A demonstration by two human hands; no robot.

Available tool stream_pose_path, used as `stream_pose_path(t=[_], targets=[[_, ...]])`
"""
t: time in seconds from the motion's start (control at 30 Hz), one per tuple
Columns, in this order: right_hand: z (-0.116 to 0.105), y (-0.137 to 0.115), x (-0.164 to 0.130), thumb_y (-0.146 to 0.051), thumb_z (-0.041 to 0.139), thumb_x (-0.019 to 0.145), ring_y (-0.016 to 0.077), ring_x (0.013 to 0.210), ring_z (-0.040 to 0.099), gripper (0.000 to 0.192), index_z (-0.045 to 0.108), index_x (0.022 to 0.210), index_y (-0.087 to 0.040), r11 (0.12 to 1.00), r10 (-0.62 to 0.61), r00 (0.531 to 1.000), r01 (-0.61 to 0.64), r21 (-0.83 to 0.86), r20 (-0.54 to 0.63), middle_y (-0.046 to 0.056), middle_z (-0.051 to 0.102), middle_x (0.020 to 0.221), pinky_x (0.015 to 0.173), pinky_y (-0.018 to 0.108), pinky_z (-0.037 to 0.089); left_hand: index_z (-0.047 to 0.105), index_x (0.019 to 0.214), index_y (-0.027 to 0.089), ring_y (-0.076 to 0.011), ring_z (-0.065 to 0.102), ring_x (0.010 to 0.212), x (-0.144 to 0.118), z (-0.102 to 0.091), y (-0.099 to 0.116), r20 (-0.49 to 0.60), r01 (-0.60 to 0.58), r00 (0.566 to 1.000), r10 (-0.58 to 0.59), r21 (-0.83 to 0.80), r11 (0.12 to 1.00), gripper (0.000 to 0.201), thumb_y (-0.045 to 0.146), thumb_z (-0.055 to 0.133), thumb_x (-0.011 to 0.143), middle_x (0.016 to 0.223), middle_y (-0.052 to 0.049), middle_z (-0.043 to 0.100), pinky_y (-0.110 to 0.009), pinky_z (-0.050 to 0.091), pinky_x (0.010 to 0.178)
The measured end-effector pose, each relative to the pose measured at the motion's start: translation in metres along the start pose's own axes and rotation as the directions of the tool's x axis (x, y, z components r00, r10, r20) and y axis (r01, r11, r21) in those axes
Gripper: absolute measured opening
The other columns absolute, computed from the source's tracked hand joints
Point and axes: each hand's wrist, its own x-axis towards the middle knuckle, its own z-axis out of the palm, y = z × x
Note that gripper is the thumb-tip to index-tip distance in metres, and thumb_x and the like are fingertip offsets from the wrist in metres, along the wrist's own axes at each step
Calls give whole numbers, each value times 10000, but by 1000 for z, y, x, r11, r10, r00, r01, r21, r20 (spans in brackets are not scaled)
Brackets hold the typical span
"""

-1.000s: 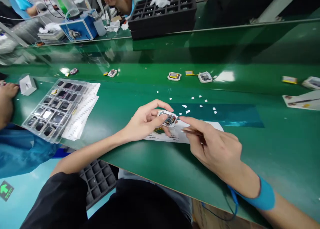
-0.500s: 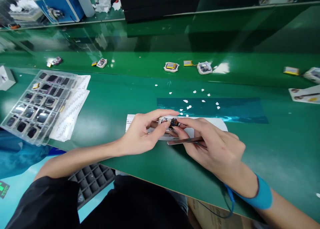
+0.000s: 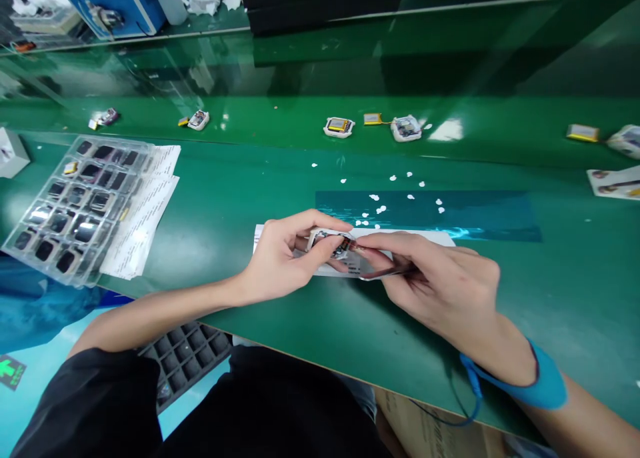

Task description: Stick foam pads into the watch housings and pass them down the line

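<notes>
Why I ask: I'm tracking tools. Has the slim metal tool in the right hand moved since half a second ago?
Yes: the slim metal tool has shifted its tip rightward, judged against the blue film strip.

Behind the device (image 3: pixel 323 235) lies the film (image 3: pixel 475 215) (tray (image 3: pixel 112 219) well left).

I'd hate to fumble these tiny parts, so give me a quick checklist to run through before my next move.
1. Device steady: ok. The left hand grips the white-cased device, thumb over its open face.
2. Metal tool secure: ok, held in the right hand.
3. Wrist strap on: ok, around the right wrist.
4. Strap's cord connected at its far end: cannot tell; that end isn't clearly visible.
5. Blue strip free of white scraps: not ok, several lie on it.
6. Small parts inside the device seated: cannot tell; fingers cover much of them.
</notes>
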Motion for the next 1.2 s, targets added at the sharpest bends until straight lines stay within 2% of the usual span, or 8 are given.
stream_pose_path(t=[0.2, 0.3, 0.57, 0.77, 0.9, 1.0, 1.1, 1.2], targets=[[0, -4, 2, -23, 667, 969, 90, 634, 726, 267, 635, 1074, -267, 1000, 26, 1000, -26, 2, -12, -49, 796, 854, 465, 218, 471, 712, 997, 144, -158, 801, 665, -3, 3, 4, 55, 23, 998, -26, 63, 998, 123, 252, 674, 950, 897, -51, 758, -189, 620, 546], [0, -5, 1, -12, 700, 946, 111, 725, 757, 296, 660, 1108, -257, 1000, 27, 999, -27, 7, -25, -25, 808, 907, 533, 218, 523, 694, 995, 146, -173, 797, 640, -3, 3, 7, 91, 82, 992, -86, 46, 996, 141, 274, 668, 941, 834, -38, 725, -204, 620, 518], [-7, 6, -7, -8, 590, 963, 127, 858, 797, 399, 677, 1265, -255, 990, -104, 991, 111, -81, 87, -16, 824, 1132, 580, 217, 566, 677, 981, 137, -170, 791, 611, -4, 2, 4, 130, 97, 986, -103, 54, 994, 148, 277, 648, 943, 735, -11, 668, -184, 584, 491], [-8, 14, -10, 29, 533, 962, 127, 844, 794, 450, 634, 1305, -244, 982, -157, 980, 168, -88, 119, -20, 828, 1100, 642, 221, 585, 686, 969, 115, -168, 794, 611, -2, 2, 6, 122, 98, 987, -105, 64, 993, 164, 268, 651, 920, 764, -8, 649, -164, 539, 456], [-9, 23, -7, -25, 554, 972, 133, 708, 762, 359, 675, 1221, -253, 957, -19, 998, 36, -288, 63, -29, 826, 947, 528, 247, 519, 672, 983, 113, -161, 789, 587, -2, 2, 8, 117, 117, 986, -122, 55, 992, 161, 254, 661, 906, 814, -5, 646, -155, 491, 424], [-13, 36, -3, -58, 586, 976, 184, 768, 782, 286, 721, 1174, -214, 925, 106, 993, -83, -372, 42, 47, 832, 1010, 564, 284, 533, 665, 984, 116, -159, 790, 593, -1, 2, 8, 106, 132, 985, -138, 59, 990, 158, 255, 664, 909, 858, -18, 665, -163, 497, 435], [-16, 48, -3, -56, 567, 945, 250, 771, 791, 300, 740, 1176, -137, 879, 169, 979, -96, -467, 117, 115, 827, 1025, 549, 336, 527, 661, 986, 121, -158, 792, 601, -1, 0, 8, 95, 137, 985, -143, 62, 989, 149, 249, 667, 911, 887, -31, 690, -168, 493, 440], [-15, 44, -4, -81, 578, 980, 218, 770, 794, 305, 716, 1242, -153, 890, 138, 986, -84, -449, 90, 90, 832, 1062, 553, 312, 529, 650, 1003, 126, -154, 790, 598, 0, -1, 7, 94, 133, 986, -137, 51, 990, 149, 246, 660, 916, 918, -34, 692, -177, 501, 453]])
